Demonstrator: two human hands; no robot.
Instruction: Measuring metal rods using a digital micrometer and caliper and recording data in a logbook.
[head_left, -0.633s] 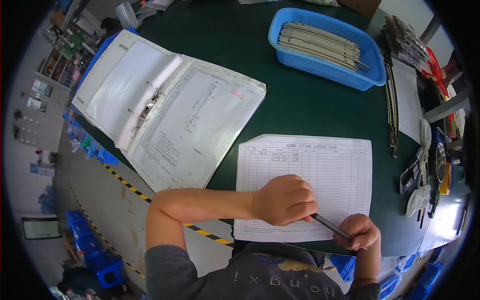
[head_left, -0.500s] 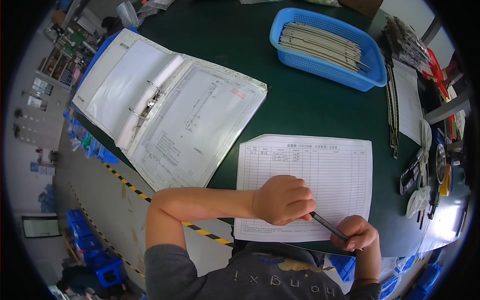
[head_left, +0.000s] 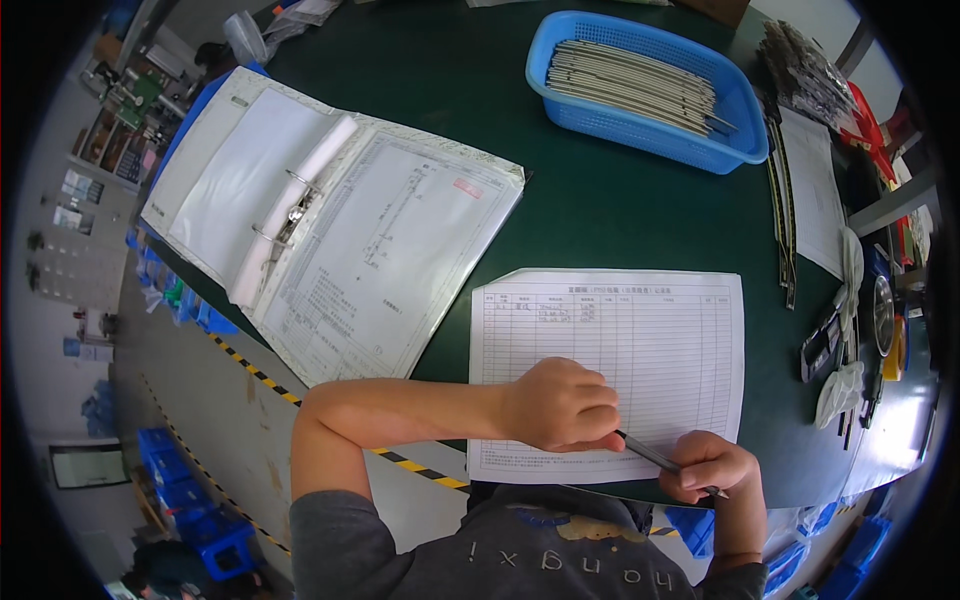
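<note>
Over the lower part of a printed form [head_left: 655,345], a dark pen [head_left: 648,453] slants between my hands. My left hand [head_left: 562,405] is closed in a fist around the pen's upper end, with the fingers curled in and the thumb toward the right. Near the form's lower right corner, my right hand [head_left: 712,467] pinches the other end, which pokes out past the fingers. The form is a white ruled table with a few handwritten entries in its top rows.
To the left lies an open ring binder [head_left: 370,240] with a drawing in a clear sleeve. A blue plastic basket [head_left: 640,135] holds many thin metal rods at the back right. Gloves [head_left: 840,395], a caliper-like tool [head_left: 822,345] and steel rules [head_left: 782,215] lie along the right.
Both hands have shifted only slightly. The pen lies a little flatter, and my right fingers have changed position on it. The whole view has moved a little.
</note>
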